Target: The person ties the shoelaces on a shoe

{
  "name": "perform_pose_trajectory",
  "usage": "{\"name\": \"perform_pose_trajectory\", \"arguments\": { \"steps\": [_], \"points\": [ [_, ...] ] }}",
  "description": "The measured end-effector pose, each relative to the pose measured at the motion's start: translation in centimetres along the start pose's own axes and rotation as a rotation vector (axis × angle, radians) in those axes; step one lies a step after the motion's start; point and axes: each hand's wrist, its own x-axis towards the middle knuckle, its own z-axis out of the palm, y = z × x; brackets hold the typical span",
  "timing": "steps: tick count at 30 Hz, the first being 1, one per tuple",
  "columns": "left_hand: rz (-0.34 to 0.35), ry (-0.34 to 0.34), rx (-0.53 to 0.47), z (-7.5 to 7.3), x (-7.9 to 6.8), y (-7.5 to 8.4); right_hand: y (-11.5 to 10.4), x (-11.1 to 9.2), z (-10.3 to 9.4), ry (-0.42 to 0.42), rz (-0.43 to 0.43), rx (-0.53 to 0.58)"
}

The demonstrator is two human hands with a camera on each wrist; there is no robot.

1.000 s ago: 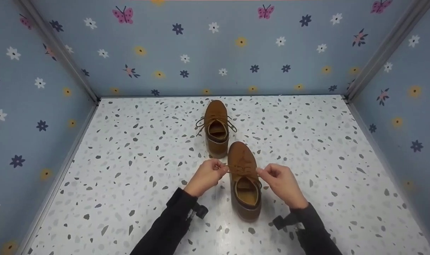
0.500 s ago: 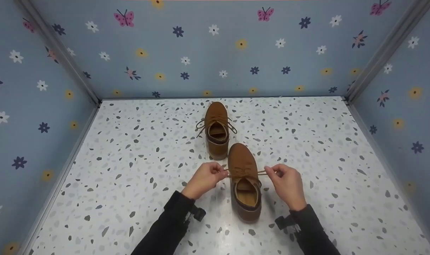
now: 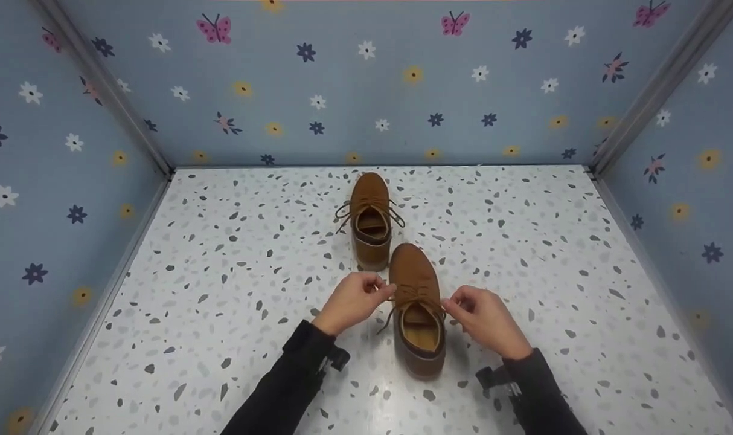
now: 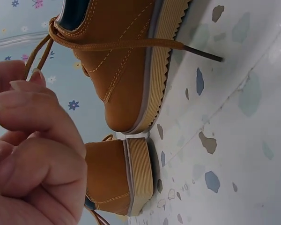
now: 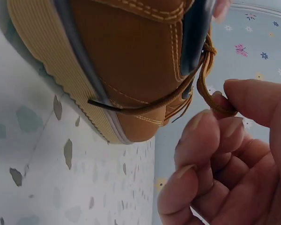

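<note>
A brown lace-up shoe [image 3: 412, 263] sits between the hands, its toe toward the back wall. On its left side my left hand [image 3: 349, 303] pinches a loop of the shoelace [image 4: 38, 50]. My right hand [image 3: 488, 320] holds another loop of the shoelace [image 5: 204, 96] between thumb and finger, close to the shoe's right side. A knot shows at the top of the shoe in the right wrist view. One loose lace end with a dark tip hangs down each side. The second brown shoe [image 3: 369, 186] stands just ahead, with bow loops out to both sides.
Both shoes stand on a white speckled floor [image 3: 252, 356]. Blue flower-and-butterfly panels enclose it at the back [image 3: 342, 72], left [image 3: 46, 175] and right [image 3: 686, 187]. A dark wrist device [image 3: 493, 377] sits on the right sleeve, another [image 3: 337, 359] on the left.
Half a second ago the right hand had drawn its loop outward; now it is back closer to the shoe and slightly lower. A lace end now shows below the left hand.
</note>
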Motion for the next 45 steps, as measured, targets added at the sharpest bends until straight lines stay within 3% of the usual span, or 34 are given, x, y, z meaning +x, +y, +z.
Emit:
{"name": "perform_pose_trajectory", "arguments": {
  "steps": [4, 12, 17, 20, 22, 25, 28, 30, 33, 38, 45],
  "points": [
    [0.044, 0.087, 0.032, 0.2, -0.4, -0.4, 0.3, -0.1, 0.0, 0.075, 0.032, -0.038],
    [0.019, 0.185, 0.03, 0.7, -1.5, -2.2, 1.3, 0.5, 0.8, 0.199, 0.017, -0.137],
    [0.0, 0.219, 0.028, 0.9, -1.7, -2.8, 1.8, 0.9, 1.2, 0.219, 0.116, -0.109],
    [-0.003, 0.202, 0.009, 0.8, -1.6, -2.7, 1.6, 0.6, 1.1, 0.24, 0.115, -0.056],
    [-0.012, 0.167, -0.007, 0.5, -1.4, -2.5, 1.4, 0.4, 0.8, 0.221, 0.093, 0.001],
    [-0.01, 0.104, -0.002, 0.1, -1.3, -2.6, 1.5, 0.2, 0.4, 0.116, 0.058, 0.038],
    [0.009, 0.063, 0.04, -0.3, -1.2, -2.6, 1.9, 0.1, 0.2, -0.008, 0.006, -0.009],
    [0.037, 0.057, 0.068, -0.4, -1.2, -2.5, 2.2, 0.2, 0.1, -0.042, -0.033, -0.046],
    [0.062, 0.072, 0.08, -0.6, -1.0, -2.4, 2.4, 0.2, -0.1, -0.01, -0.078, -0.046],
    [0.065, 0.143, 0.083, -0.4, -1.0, -2.3, 2.7, 0.2, -0.1, 0.119, -0.134, -0.042],
    [0.053, 0.23, 0.172, 0.1, -1.4, -2.5, 3.6, 0.2, 0.7, 0.129, -0.056, -0.097]
  ]
}}
